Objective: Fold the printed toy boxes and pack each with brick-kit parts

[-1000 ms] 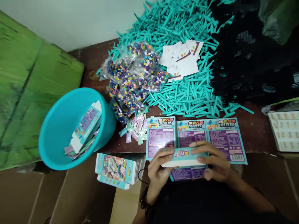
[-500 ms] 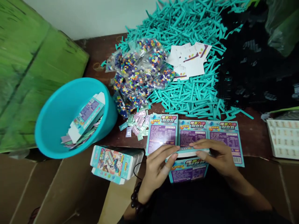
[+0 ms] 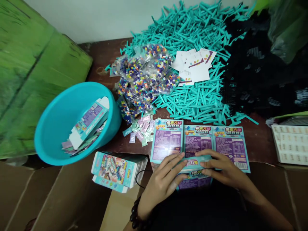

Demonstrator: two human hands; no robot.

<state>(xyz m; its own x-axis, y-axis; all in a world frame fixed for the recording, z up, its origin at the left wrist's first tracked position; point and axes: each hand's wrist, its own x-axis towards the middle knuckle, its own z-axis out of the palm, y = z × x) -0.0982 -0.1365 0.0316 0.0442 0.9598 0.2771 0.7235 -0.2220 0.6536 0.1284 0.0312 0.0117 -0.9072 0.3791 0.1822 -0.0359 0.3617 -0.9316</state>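
Note:
Both my hands rest on a small teal and purple printed box [image 3: 193,169] at the near edge of the table. My left hand [image 3: 166,179] lies over its left end with fingers stretched and pressing on the top flap. My right hand [image 3: 222,168] holds the right end, fingers curled over the top. Behind this box, three matching boxes [image 3: 196,141] stand side by side with their purple backs towards me.
A teal basin [image 3: 60,122] at the left holds flat box blanks. A stack of flat boxes [image 3: 115,170] lies left of my hands. Bags of coloured bricks [image 3: 144,77], small sachets [image 3: 141,128], teal sticks [image 3: 192,96], leaflets [image 3: 194,64], black parts [image 3: 260,70] and a green carton [image 3: 29,80] surround them.
The box in my hands went from held flat with its end panel up to standing lower, and my fingers now press its top flap down. The view shifted slightly.

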